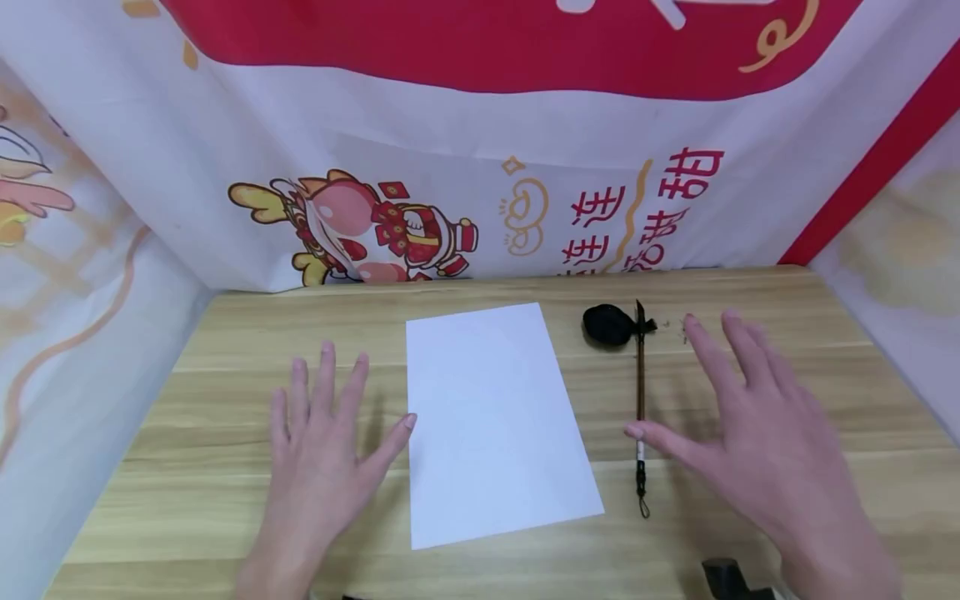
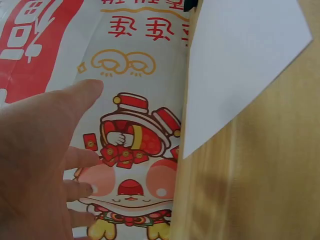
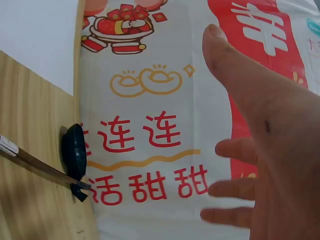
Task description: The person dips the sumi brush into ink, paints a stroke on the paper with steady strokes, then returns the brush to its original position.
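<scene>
A blank white sheet of paper [image 1: 495, 425] lies slightly askew on the wooden table. To its right is a writing brush [image 1: 641, 383] with a brown handle and a hanging loop, its dark tip resting across a small black ink dish [image 1: 607, 325]. My left hand [image 1: 318, 458] hovers with fingers spread beside the paper's left edge, the thumb overlapping that edge in the head view. Over the right side, my right hand [image 1: 772, 442] is spread too, its thumb near the brush handle. Neither hand holds anything. Both wrist views show the hands raised off the table.
A white and red printed cloth [image 1: 420, 117] with cartoon figures and characters hangs along the table's back edge. More cloth [image 1: 82, 275] stands at the left side. A black object [image 1: 726, 577] shows at the bottom, near the right wrist. Small dark marks dot the wood right of the dish.
</scene>
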A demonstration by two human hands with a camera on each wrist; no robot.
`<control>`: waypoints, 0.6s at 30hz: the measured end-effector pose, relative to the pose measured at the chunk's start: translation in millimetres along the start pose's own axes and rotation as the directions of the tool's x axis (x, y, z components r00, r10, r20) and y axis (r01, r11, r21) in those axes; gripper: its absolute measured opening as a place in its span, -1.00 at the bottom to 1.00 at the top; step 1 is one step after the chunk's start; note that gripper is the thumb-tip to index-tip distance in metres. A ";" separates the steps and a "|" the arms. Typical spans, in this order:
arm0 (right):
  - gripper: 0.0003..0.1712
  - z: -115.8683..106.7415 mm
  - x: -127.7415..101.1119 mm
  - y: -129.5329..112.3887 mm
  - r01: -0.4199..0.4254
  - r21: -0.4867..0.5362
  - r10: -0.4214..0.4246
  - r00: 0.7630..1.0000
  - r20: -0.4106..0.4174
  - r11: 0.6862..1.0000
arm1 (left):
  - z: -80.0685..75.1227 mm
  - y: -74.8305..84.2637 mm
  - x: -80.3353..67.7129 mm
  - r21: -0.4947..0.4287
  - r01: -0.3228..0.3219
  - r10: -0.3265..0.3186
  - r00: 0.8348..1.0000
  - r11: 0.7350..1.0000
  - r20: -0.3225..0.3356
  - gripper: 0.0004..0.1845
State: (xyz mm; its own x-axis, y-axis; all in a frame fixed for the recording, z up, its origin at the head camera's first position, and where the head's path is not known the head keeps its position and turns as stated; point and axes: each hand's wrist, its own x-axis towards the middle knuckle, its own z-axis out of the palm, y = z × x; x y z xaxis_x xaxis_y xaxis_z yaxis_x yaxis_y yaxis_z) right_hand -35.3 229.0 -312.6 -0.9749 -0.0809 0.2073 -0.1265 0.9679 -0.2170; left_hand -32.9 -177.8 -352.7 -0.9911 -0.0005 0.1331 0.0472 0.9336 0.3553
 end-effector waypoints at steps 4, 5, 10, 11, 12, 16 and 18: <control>0.28 10.4 4.3 9.9 0.119 0.174 -0.094 0.985 -0.148 0.978 | 4.6 -0.9 1.9 -0.079 -0.022 0.023 1.000 0.997 0.021 -0.08; 0.21 14.6 5.8 13.1 0.167 0.213 -0.124 0.972 -0.202 0.963 | 6.4 -1.5 2.1 -0.111 -0.029 0.032 0.999 0.993 0.026 -0.12; -0.15 36.8 11.6 25.1 0.329 0.345 -0.204 0.914 -0.352 0.879 | 18.9 -6.6 3.1 -0.309 -0.049 0.071 0.996 0.950 0.060 -0.29; -0.21 40.4 12.0 26.6 0.332 0.365 -0.207 0.917 -0.341 0.870 | 22.1 -8.1 3.0 -0.341 -0.053 0.081 0.994 0.938 0.068 -0.32; -0.25 43.8 12.2 27.5 0.330 0.394 -0.207 0.924 -0.323 0.858 | 25.3 -9.6 2.9 -0.369 -0.056 0.090 0.993 0.928 0.076 -0.34; -0.39 55.0 11.5 29.8 0.302 0.479 -0.216 0.950 -0.227 0.825 | 37.4 -16.0 3.0 -0.426 -0.069 0.127 0.986 0.902 0.110 -0.40; -0.41 59.5 11.2 30.4 0.284 0.529 -0.215 0.958 -0.190 0.799 | 42.8 -18.7 3.2 -0.442 -0.066 0.136 0.982 0.895 0.129 -0.41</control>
State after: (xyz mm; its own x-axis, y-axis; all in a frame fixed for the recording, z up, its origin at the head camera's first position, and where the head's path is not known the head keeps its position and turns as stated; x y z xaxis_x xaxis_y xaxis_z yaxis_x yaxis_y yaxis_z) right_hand -61.0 243.4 -373.6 -0.8721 -0.2408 0.4261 -0.4752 0.6249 -0.6194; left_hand -42.3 -179.9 -398.5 -0.9831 0.1730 0.0598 0.1628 0.6767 0.7180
